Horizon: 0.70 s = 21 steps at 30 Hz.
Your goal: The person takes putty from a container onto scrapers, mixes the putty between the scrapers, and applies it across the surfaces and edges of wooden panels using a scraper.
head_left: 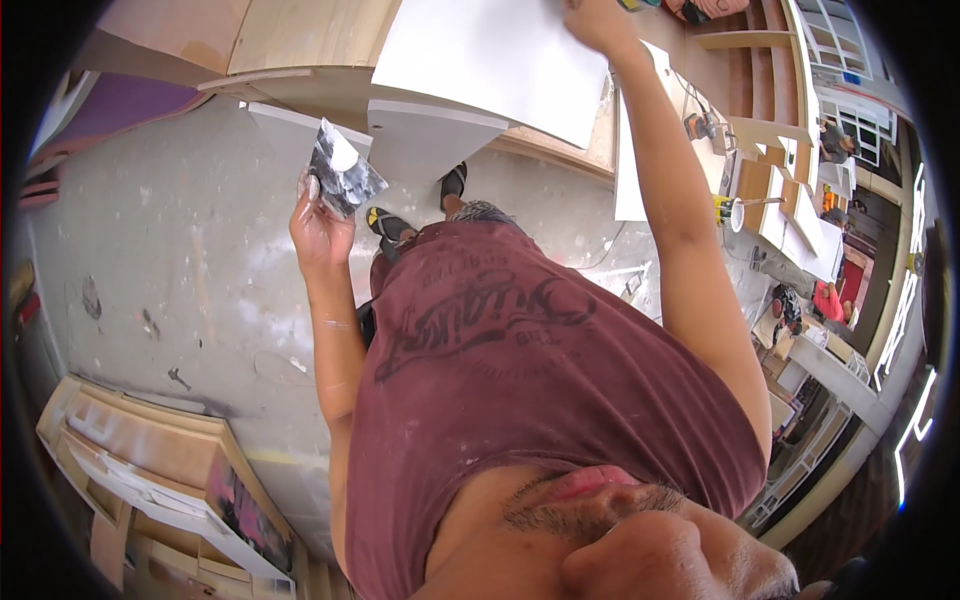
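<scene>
My left hand grips a small, flat, dark square board smeared with white paste, a thick white patch near its upper part. It is held up over the grey floor, left of my body. My right arm stretches far forward, and my right hand is at the right edge of a large white panel. Its fingers look curled, but the picture's top edge cuts them off, so what they hold is hidden. A teal and yellow object lies just beyond that hand.
Another white panel leans below the large one, near my feet. To the right are a power sander, a white tub with a stick, and wooden shelving. Wooden cabinets stand at lower left. People are at far right.
</scene>
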### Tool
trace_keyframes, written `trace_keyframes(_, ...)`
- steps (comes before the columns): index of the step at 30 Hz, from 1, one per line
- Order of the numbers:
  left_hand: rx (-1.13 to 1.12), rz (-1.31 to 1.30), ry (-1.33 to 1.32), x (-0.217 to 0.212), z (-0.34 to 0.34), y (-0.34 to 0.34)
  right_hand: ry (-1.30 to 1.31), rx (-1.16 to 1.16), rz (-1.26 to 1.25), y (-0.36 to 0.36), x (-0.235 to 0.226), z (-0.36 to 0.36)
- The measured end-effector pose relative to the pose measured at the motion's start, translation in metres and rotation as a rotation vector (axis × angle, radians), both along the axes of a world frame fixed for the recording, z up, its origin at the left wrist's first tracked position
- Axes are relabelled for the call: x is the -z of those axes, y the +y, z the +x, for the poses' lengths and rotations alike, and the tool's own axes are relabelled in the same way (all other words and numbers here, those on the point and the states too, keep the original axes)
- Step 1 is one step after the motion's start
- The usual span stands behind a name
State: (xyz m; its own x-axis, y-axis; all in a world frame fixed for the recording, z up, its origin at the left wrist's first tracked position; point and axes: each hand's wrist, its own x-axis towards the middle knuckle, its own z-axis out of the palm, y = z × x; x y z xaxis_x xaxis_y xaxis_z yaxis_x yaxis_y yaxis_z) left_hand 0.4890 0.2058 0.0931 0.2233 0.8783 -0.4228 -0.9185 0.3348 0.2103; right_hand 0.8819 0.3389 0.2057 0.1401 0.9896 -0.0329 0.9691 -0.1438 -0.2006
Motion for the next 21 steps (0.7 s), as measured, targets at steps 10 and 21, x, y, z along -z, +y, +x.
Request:
trace_keyframes(10,0.048,-0.015,-0.025,0.000,-0.001,0.001,0.089,-0.424,-0.139,-0.157,-0.025,-0.087)
trace_keyframes(21,0.071,-0.027,-0.013,-0.005,-0.001,0.005,-0.041,-0.055,0.054,-0.042,-0.006,0.008)
